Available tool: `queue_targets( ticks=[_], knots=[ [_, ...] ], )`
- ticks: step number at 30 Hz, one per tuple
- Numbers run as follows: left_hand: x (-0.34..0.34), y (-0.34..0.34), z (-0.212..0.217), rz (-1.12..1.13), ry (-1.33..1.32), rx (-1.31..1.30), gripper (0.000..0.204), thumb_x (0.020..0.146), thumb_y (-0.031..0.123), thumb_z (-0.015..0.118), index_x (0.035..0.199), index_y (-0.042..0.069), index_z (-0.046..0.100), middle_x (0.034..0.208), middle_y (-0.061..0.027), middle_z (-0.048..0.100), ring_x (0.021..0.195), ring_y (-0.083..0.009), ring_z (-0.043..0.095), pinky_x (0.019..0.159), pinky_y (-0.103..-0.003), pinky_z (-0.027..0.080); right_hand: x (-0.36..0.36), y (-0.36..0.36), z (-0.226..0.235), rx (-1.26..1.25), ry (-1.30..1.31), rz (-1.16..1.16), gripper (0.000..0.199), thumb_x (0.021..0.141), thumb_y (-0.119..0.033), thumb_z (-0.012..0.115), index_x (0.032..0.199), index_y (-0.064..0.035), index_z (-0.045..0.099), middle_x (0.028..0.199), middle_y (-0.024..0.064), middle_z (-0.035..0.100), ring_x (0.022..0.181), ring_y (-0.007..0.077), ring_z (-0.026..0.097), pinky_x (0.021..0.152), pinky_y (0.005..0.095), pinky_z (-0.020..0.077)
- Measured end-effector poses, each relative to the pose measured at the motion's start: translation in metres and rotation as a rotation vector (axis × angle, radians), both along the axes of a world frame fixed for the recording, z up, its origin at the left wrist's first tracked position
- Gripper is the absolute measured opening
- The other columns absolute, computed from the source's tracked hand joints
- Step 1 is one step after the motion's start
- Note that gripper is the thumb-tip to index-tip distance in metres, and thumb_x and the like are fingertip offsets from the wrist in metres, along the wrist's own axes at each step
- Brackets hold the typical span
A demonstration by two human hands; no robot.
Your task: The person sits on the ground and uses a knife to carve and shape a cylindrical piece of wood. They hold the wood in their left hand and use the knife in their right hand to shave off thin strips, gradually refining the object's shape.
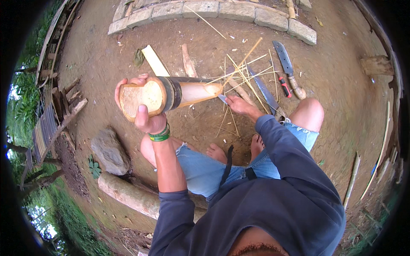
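My left hand [153, 123] grips the thick end of a bamboo section [173, 94], thumb on the near side and fingers around the far side. This bamboo lies nearly level, its pale, solid-looking end toward the left and a long opening cut in its side toward the right. At its right end, my right hand [240, 106] is closed on a knife whose short silver blade [222, 98] shows beside the bamboo's rim. The knife's handle is hidden inside my fingers. Thin bamboo strips [245, 70] lie crossed on the ground just beyond.
Right of the strips lie a handsaw [264, 88], a red-and-black tool [284, 87] and a machete [283, 56]. A split bamboo piece [154, 60] and a wooden stick [188, 60] lie ahead. Stone blocks [203, 9] edge the far side. A rock [109, 151] and log [128, 195] are left.
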State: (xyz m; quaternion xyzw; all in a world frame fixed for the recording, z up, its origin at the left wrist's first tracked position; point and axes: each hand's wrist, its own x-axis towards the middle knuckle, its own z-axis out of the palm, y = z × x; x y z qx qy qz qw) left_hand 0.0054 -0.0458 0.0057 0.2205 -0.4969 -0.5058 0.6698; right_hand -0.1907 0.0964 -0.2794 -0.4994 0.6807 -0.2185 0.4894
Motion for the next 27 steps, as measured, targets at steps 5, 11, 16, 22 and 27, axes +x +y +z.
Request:
queue_targets(
  ticks=[5, 11, 16, 22, 27],
  knots=[
    [0.003, 0.003, -0.01, -0.027, -0.029, -0.046, 0.078, 0.07, 0.035, 0.061, 0.138, 0.002, 0.039, 0.104, -0.0195, 0.055, 0.109, -0.0359, 0.053, 0.103, -0.05, 0.039, -0.016, -0.017, 0.012, 0.328, -0.137, 0.109, 0.048, 0.104, -0.041, 0.038, 0.111, -0.0006, 0.061, 0.084, 0.0182, 0.066, 0.071, 0.0339, 0.064, 0.069, 0.0443, 0.0516],
    [-0.003, 0.011, -0.003, 0.028, -0.067, 0.077, 0.08, 0.067, 0.04, 0.063, 0.133, 0.0, 0.041, 0.103, -0.02, 0.052, 0.107, -0.0366, 0.052, 0.102, -0.052, 0.039, -0.003, 0.001, -0.003, 0.168, -0.118, 0.062, 0.046, 0.104, -0.039, 0.041, 0.101, 0.0012, 0.062, 0.075, 0.0164, 0.064, 0.071, 0.0247, 0.065, 0.065, 0.0407, 0.0511],
    [-0.025, 0.029, 0.002, -0.036, -0.108, 0.062, 0.08, 0.067, 0.041, 0.066, 0.132, 0.0, 0.043, 0.102, -0.0217, 0.051, 0.103, -0.0371, 0.053, 0.099, -0.053, 0.041, 0.03, 0.003, -0.005, 0.256, -0.267, -0.224, 0.045, 0.104, -0.044, 0.04, 0.102, -0.0029, 0.058, 0.062, 0.0054, 0.051, 0.051, 0.0161, 0.049, 0.046, 0.0347, 0.0401],
    [-0.044, 0.023, -0.004, -0.072, -0.148, -0.044, 0.077, 0.075, 0.039, 0.071, 0.133, -0.002, 0.041, 0.103, -0.0217, 0.057, 0.1, -0.0334, 0.059, 0.093, -0.05, 0.048, 0.051, -0.003, 0.01, 0.525, -0.82, -0.555, 0.041, 0.104, -0.05, 0.041, 0.09, -0.0122, 0.049, 0.055, -0.0061, 0.036, 0.04, 0.0071, 0.032, 0.033, 0.0248, 0.0253],
    [-0.065, 0.018, 0.004, 0.025, -0.179, -0.17, 0.067, 0.077, 0.03, 0.07, 0.13, -0.002, 0.043, 0.103, -0.0171, 0.059, 0.098, -0.0278, 0.059, 0.092, -0.045, 0.051, 0.037, 0.01, -0.011, 0.558, -1.708, -0.592, 0.036, 0.103, -0.047, 0.045, 0.089, -0.0137, 0.047, 0.055, -0.0089, 0.03, 0.041, 0.0046, 0.024, 0.034, 0.0217, 0.0165]
  ],
)
